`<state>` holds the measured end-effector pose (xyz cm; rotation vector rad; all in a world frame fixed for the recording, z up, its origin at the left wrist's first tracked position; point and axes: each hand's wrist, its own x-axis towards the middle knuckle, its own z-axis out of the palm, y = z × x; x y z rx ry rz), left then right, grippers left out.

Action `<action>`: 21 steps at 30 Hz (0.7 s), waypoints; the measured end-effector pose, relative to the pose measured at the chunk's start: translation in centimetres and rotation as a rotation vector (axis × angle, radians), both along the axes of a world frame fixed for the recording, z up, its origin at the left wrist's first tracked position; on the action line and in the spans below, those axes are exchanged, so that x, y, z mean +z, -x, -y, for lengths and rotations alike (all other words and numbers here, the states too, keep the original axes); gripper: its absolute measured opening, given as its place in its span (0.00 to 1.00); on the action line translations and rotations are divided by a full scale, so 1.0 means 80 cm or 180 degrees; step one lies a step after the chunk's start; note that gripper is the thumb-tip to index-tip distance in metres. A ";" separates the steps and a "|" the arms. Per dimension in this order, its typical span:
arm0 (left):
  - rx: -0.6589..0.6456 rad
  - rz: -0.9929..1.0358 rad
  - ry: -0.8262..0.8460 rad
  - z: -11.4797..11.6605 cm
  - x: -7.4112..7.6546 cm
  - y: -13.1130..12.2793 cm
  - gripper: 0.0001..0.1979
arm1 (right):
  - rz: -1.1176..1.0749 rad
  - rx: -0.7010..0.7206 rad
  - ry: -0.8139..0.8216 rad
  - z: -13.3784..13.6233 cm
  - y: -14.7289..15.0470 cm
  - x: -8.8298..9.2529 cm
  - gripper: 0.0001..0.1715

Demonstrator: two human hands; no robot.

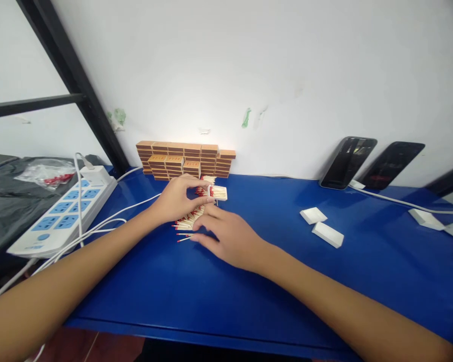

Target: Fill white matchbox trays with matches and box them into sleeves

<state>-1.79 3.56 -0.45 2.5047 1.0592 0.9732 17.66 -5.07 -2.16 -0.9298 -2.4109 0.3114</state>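
Observation:
My left hand (pixel 178 197) is closed on a small white matchbox tray (pixel 219 193), gripping its left end between thumb and fingers. Wooden matches with red heads fill the tray. Under and between my hands lies a loose pile of matches (pixel 189 220) on the blue table, partly covered by them. My right hand (pixel 226 234) rests low at the right side of this pile. Its thumb and forefinger are apart, close to a few stray matches (pixel 183 238); nothing shows in its grasp, though its other fingertips are partly hidden.
Stacked brown matchboxes (pixel 184 156) stand against the wall behind my hands. Two white trays (pixel 327 235) lie to the right, with more at the right edge. Two dark phones (pixel 348 163) lean on the wall. A power strip (pixel 66 211) with white cables lies left.

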 end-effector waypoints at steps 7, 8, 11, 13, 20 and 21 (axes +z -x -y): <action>0.0039 -0.0028 -0.0043 0.002 0.001 -0.001 0.19 | 0.0419 -0.0261 0.0341 0.005 0.004 0.002 0.07; 0.0044 -0.0036 -0.0040 0.002 0.001 0.000 0.20 | 0.0456 -0.0281 0.0373 0.003 0.002 0.004 0.06; 0.0040 -0.0039 -0.0018 0.001 0.001 0.000 0.20 | 0.0533 -0.0236 0.0475 0.000 -0.002 0.008 0.05; 0.0042 -0.0033 -0.0016 0.002 0.002 -0.001 0.20 | 0.0517 -0.0254 0.0489 0.001 0.000 0.009 0.05; -0.0005 0.0003 -0.0023 0.002 0.003 -0.001 0.19 | 0.0370 -0.0100 0.0449 0.015 0.013 0.005 0.06; -0.0025 0.0009 -0.0028 0.002 0.003 -0.001 0.19 | 0.0383 -0.0086 0.0443 0.017 0.014 0.003 0.05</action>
